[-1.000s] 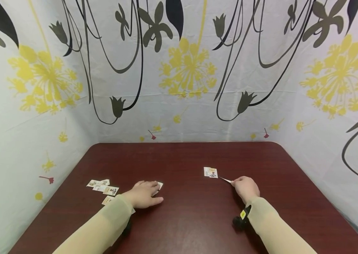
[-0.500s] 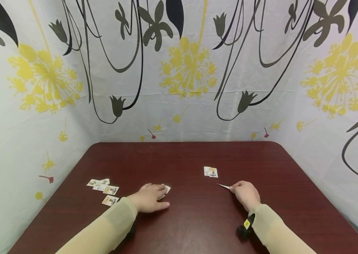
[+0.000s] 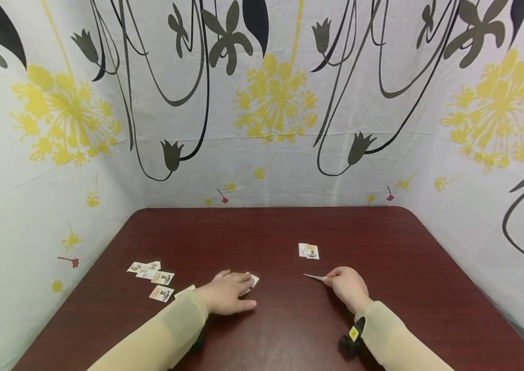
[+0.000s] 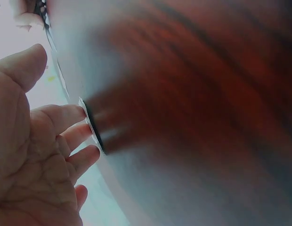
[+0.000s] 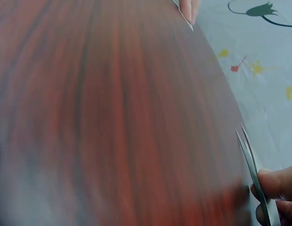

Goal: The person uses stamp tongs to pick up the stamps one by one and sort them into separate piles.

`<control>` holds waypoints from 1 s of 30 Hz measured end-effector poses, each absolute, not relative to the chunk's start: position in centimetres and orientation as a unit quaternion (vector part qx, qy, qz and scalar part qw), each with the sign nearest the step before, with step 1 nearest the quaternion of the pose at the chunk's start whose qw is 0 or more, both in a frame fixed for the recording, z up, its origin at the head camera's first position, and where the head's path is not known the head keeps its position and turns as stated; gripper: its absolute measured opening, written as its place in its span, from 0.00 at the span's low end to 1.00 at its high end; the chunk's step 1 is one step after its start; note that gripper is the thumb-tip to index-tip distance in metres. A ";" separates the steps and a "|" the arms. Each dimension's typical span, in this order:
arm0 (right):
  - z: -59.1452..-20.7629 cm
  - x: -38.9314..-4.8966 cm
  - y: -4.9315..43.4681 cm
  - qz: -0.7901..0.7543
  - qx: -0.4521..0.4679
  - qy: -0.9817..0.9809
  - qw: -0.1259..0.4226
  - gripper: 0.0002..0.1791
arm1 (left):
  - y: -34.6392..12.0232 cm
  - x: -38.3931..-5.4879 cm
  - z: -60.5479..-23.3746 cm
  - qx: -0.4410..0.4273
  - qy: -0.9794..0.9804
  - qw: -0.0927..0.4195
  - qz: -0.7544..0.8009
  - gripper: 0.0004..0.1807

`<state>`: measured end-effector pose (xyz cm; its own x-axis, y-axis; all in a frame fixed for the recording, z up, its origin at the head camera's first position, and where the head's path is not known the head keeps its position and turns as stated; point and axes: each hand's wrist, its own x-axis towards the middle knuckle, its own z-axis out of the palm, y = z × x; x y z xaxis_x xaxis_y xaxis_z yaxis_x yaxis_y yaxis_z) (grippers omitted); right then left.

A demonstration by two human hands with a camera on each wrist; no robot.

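My left hand [image 3: 227,294] lies palm down with fairly straight fingers, pressing a small white card [image 3: 255,279] against the table. In the left wrist view the card's thin edge [image 4: 93,127] shows beneath the fingertips; its face is mostly hidden. To the right, my right hand [image 3: 349,289] pinches metal tweezers [image 5: 252,167] between thumb and fingers. Their slim tips point left, slightly apart, with nothing between them. Beyond the tweezers lie overlapping printed cards [image 3: 309,251]. One more card [image 3: 185,291] is partly covered by the left sleeve.
Several small printed cards, among them a near card [image 3: 162,293] and an overlapped group [image 3: 149,267], lie at the table's left. The dark red-brown table [image 3: 262,232] ends at a patterned cloth [image 3: 285,170] on its back and sides. Each wrist carries a black camera [image 3: 350,342].
My left hand has slid right with the card under its fingers, baring another card by the sleeve. My right hand has drawn nearer and then left, bringing the tweezers toward the left hand.
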<state>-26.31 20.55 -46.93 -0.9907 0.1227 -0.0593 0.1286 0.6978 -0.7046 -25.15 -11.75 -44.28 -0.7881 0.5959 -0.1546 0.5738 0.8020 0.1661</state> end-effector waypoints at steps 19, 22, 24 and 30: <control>-47.1 -26.4 17.1 -0.384 0.042 0.922 0.005 0.05 | -10.0 -25.0 -44.4 0.322 0.938 0.114 0.052 0.37; -47.2 -26.5 16.6 -0.384 0.040 0.923 0.006 0.05 | -9.7 -25.1 -44.3 0.327 0.936 0.117 0.054 0.37; -47.2 -26.6 16.2 -0.384 0.037 0.923 0.006 0.05 | -9.6 -25.0 -44.3 0.330 0.935 0.119 0.056 0.37; -47.0 -26.5 15.2 -0.382 0.022 0.924 0.011 0.05 | -9.3 -24.9 -44.3 0.335 0.934 0.114 0.048 0.38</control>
